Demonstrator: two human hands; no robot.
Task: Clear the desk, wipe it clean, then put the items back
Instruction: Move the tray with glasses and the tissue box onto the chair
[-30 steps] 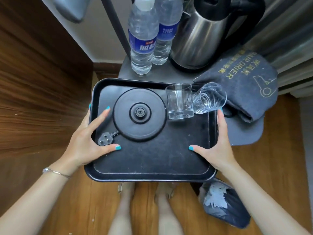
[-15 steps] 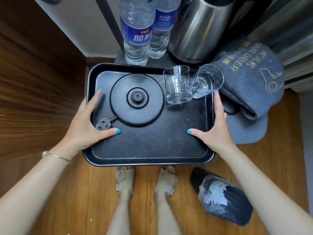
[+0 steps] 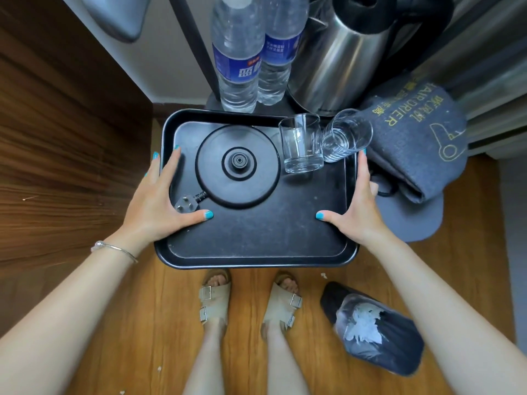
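Observation:
I hold a black rectangular tray level in front of me. My left hand grips its left rim, thumb on the tray floor, fingers over the edge. My right hand grips the right rim the same way. On the tray lie a round black kettle base with its plug, an upright glass, and a second glass tipped on its side against the right rim.
Behind the tray a small grey table carries two water bottles, a steel kettle and a grey hair-drier bag. A wooden panel rises at left. A wrapped slipper lies on the wood floor by my sandalled feet.
The tray has shifted a little toward the small table, its far edge now close under the bottles. Both hands keep the same hold on the rims.

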